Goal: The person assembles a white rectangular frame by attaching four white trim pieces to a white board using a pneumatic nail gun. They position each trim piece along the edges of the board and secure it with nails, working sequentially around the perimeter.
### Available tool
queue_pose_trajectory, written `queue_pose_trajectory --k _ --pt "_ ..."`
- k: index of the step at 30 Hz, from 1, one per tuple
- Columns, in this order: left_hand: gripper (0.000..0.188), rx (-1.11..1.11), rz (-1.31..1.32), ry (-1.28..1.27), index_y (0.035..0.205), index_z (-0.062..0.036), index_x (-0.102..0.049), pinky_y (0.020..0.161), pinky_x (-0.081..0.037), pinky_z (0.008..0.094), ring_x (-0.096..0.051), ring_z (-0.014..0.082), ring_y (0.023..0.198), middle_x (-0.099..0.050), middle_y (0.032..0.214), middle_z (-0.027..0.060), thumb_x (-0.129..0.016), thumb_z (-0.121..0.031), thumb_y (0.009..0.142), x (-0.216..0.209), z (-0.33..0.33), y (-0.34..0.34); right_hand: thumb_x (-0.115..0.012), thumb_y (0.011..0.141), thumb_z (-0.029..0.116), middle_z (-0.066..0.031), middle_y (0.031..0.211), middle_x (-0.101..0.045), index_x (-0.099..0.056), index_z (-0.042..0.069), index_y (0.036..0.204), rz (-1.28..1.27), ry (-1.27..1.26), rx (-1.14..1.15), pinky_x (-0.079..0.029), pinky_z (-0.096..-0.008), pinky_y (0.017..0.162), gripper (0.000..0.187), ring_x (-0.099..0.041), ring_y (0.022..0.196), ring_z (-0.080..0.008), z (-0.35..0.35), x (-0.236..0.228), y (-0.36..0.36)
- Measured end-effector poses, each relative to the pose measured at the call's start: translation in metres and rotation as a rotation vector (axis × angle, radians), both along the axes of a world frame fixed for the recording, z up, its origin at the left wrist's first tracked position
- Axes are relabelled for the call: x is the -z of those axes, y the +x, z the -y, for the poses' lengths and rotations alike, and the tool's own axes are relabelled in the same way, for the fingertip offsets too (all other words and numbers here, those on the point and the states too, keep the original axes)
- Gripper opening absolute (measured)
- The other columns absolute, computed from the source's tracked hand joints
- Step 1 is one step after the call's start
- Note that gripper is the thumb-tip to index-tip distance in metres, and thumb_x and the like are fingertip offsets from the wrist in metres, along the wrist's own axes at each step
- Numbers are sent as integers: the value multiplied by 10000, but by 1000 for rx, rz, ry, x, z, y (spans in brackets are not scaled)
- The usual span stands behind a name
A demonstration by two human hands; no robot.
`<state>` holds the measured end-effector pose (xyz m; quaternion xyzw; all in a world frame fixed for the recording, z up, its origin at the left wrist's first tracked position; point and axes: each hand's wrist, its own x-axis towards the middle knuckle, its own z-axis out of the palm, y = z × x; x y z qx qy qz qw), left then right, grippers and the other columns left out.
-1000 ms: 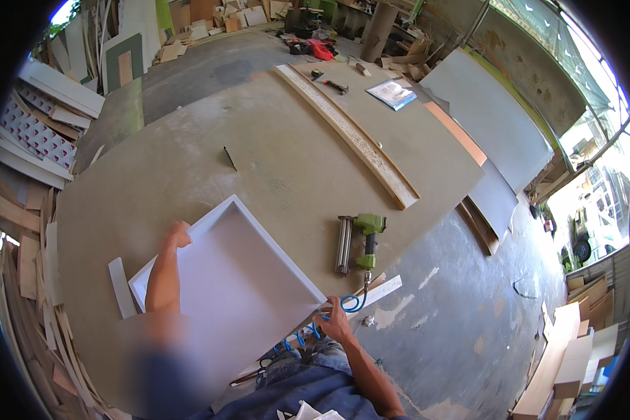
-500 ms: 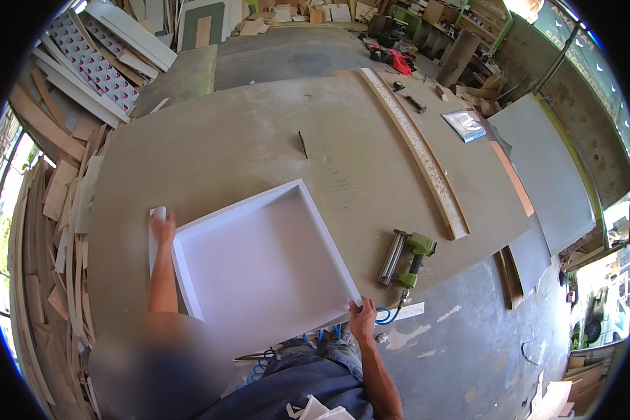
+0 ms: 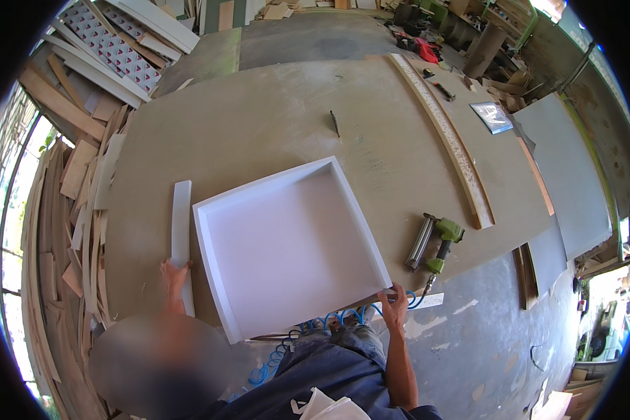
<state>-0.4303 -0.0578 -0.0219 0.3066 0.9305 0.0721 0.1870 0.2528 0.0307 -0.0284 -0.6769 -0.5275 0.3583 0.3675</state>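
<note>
A white three-sided tray, like an unfinished drawer (image 3: 287,255), lies on the near part of the worktable, its side toward me without a wall. To its left, a narrow white board (image 3: 181,224) lies lengthwise, a small gap away from the tray. My left hand (image 3: 175,275) is closed around the near part of this board, fingers across it. At the tray's near right corner, my right hand (image 3: 394,305) grips the edge with thumb and fingers. A blurred patch hides my left forearm.
A green nail gun (image 3: 437,243) lies right of the tray, joined to a blue coiled hose (image 3: 262,371). Farther off are a pen (image 3: 334,124), a long wooden channel (image 3: 444,140), a hammer (image 3: 442,89) and a flat packet (image 3: 492,117). Wood offcuts (image 3: 70,168) crowd the left.
My left hand has slid from the far end of the narrow white board toward me. The whole view has shifted; my right hand stays at the tray's corner.
</note>
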Motion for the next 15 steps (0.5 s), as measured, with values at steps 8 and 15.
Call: queue_pose_trajectory --k 8,15 --pt "686 -205 -210 395 1161 65 -610 1061 -449 520 -552 412 1239 -607 1217 240 -875 -376 708 -2 8 14 -768 880 99 -132 1166 -666 -636 -27 1253 -55 101 161 -591 -332 759 415 -697 889 -209 6 -14 39" --pt "669 -64 -322 859 1235 21 -577 916 -526 506 -644 422 1043 -638 1138 215 -882 -192 679 -134 38 105 -688 957 106 -77 1049 -697 -683 -12 1186 -435 230 201 -515 -281 793 258 -639 906 -147 -5 -61 34"
